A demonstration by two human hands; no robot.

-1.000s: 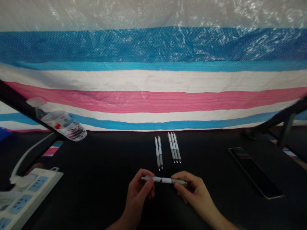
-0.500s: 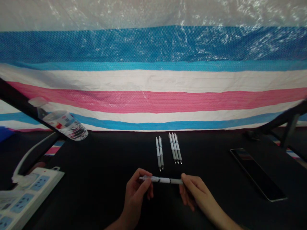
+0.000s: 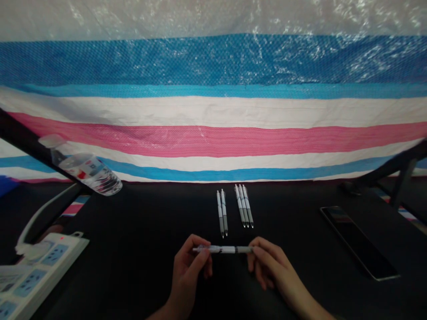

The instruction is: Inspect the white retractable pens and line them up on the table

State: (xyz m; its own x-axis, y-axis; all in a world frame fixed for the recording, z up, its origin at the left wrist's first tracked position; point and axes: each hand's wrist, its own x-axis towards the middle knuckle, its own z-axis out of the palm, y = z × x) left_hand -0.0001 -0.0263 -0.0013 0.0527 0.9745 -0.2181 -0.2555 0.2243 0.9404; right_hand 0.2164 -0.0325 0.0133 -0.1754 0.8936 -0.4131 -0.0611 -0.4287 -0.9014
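**We Pinched, Side by Side**

Our left hand [image 3: 188, 266] pinched the pen [image 3: 223, 250] near its left end, thumb on top and fingers curled beneath. Our right hand [image 3: 268, 262] closed around its right end, fingers angled downward. Our left forearm [image 3: 168, 310] lay below the pen, our right forearm [image 3: 305, 304] to its lower right.

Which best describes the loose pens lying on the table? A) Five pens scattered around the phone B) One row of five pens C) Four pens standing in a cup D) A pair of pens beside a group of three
D: beyond the pen held between the left hand and right hand, a pair of pens lies beside a group of three pens on the black table.
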